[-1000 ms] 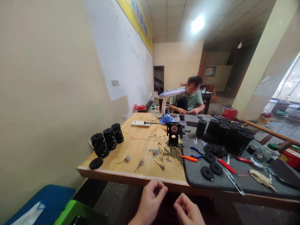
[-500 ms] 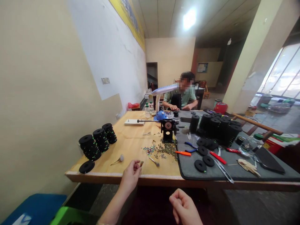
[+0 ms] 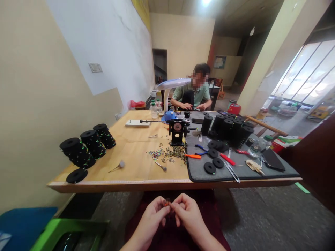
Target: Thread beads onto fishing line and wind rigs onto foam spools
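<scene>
Left hand [image 3: 151,219] and right hand [image 3: 188,213] both pinch a tiny red piece [image 3: 166,202] near the surface [image 3: 136,164]; a slackened grip could drop it.

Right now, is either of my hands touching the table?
No, the left hand and the right hand meet below the table, pinching a small reddish piece between them.
</scene>
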Available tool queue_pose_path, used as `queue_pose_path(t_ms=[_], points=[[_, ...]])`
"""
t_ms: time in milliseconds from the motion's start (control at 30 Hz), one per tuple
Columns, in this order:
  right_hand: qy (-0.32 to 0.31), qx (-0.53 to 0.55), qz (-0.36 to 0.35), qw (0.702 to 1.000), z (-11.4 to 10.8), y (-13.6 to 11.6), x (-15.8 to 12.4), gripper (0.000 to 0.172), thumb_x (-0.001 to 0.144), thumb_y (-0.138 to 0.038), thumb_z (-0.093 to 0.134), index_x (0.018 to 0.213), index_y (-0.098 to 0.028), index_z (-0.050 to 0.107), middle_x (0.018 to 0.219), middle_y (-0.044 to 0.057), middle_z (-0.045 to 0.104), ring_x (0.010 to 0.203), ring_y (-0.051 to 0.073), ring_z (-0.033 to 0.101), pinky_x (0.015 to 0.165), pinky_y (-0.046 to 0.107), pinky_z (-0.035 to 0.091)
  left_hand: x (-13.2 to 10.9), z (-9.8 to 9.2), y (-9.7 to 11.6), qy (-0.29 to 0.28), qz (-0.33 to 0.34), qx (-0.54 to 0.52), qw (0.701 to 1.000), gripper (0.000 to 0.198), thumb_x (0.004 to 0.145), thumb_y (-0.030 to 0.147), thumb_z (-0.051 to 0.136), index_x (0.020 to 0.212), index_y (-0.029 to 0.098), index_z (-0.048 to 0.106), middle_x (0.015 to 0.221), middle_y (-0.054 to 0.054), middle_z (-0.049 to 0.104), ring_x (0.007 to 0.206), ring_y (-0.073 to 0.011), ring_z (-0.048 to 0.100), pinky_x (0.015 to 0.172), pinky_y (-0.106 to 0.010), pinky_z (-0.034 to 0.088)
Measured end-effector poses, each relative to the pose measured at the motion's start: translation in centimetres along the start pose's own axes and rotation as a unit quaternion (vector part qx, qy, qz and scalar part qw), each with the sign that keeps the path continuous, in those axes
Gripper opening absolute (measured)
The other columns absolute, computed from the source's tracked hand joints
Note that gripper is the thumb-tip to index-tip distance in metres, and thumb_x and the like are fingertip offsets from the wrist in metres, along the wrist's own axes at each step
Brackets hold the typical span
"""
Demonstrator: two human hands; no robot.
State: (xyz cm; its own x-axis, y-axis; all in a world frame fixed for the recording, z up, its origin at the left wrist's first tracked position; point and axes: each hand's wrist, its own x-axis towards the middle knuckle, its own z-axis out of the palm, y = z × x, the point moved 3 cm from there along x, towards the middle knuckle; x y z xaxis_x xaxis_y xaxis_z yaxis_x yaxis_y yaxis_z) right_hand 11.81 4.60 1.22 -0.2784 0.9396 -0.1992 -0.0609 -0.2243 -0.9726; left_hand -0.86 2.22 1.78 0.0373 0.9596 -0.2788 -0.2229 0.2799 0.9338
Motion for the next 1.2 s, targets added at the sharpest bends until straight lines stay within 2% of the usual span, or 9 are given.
queue_pose_path(t_ms=[133,267,700,900,1067,1200], points=[[-0.002,0.006,0.004,1.0,0.1,-0.1,-0.1,0.04,0.065,-0.052,0.068,0.063,-0.018,0.048,0.04,-0.007,0.053,0.028,0.005,0.037,0.034,0.017,0.023,-0.2,0.3,0.1,0.003,0.025,0.036,0.999,0.026,0.07,0.036,0.068,0.066,0.018,0.049,0.058,0.005,0.052,0.044,-0.0064,0.043,0.04,-0.017,0.033],[-0.003,-0.004,-0.004,1.0,0.1,0.0,-0.2,0.034,0.07,-0.046,0.067,0.065,-0.018,0.049,0.035,-0.009,0.048,0.028,0.004,0.034,0.034,0.016,0.023,-0.5,0.5,0.4,0.011,0.039,0.071,0.997,0.027,0.07,0.034,0.068,0.065,0.018,0.047,0.057,0.006,0.049,0.043,-0.0057,0.043,0.04,-0.017,0.035],[-0.008,-0.024,-0.016,1.0,0.0,0.5,0.0,0.035,0.07,-0.049,0.066,0.066,-0.018,0.049,0.035,-0.01,0.045,0.029,0.005,0.035,0.034,0.016,0.025,-0.7,0.8,0.4,0.009,0.046,0.065,0.997,0.028,0.068,0.035,0.07,0.064,0.018,0.047,0.057,0.006,0.05,0.047,-0.0082,0.048,0.041,-0.019,0.041],[0.005,0.003,-0.013,1.0,-0.2,0.9,0.1,0.036,0.07,-0.049,0.066,0.066,-0.019,0.048,0.034,-0.01,0.044,0.029,0.005,0.034,0.035,0.017,0.028,-0.6,1.0,-0.2,-0.019,-0.009,-0.036,0.999,0.03,0.068,0.034,0.073,0.069,0.018,0.048,0.063,0.003,0.057,0.058,-0.0125,0.06,0.052,-0.022,0.047],[0.005,0.025,0.012,1.0,-0.2,1.1,0.1,0.039,0.067,-0.052,0.067,0.065,-0.018,0.047,0.033,-0.01,0.044,0.029,0.004,0.032,0.035,0.016,0.024,-0.6,0.8,-1.0,-0.013,-0.063,-0.124,0.99,0.033,0.067,0.028,0.076,0.089,0.018,0.053,0.07,0.002,0.061,0.062,-0.0116,0.061,0.058,-0.023,0.05],[-0.003,0.033,0.029,0.999,-0.3,1.2,0.0,0.041,0.066,-0.054,0.068,0.065,-0.018,0.047,0.032,-0.01,0.044,0.029,0.004,0.031,0.035,0.016,0.021,-0.5,0.9,-0.8,-0.047,-0.072,-0.119,0.989,0.023,0.068,0.027,0.075,0.074,0.014,0.057,0.065,0.0,0.06,0.06,-0.01,0.059,0.056,-0.02,0.047]])
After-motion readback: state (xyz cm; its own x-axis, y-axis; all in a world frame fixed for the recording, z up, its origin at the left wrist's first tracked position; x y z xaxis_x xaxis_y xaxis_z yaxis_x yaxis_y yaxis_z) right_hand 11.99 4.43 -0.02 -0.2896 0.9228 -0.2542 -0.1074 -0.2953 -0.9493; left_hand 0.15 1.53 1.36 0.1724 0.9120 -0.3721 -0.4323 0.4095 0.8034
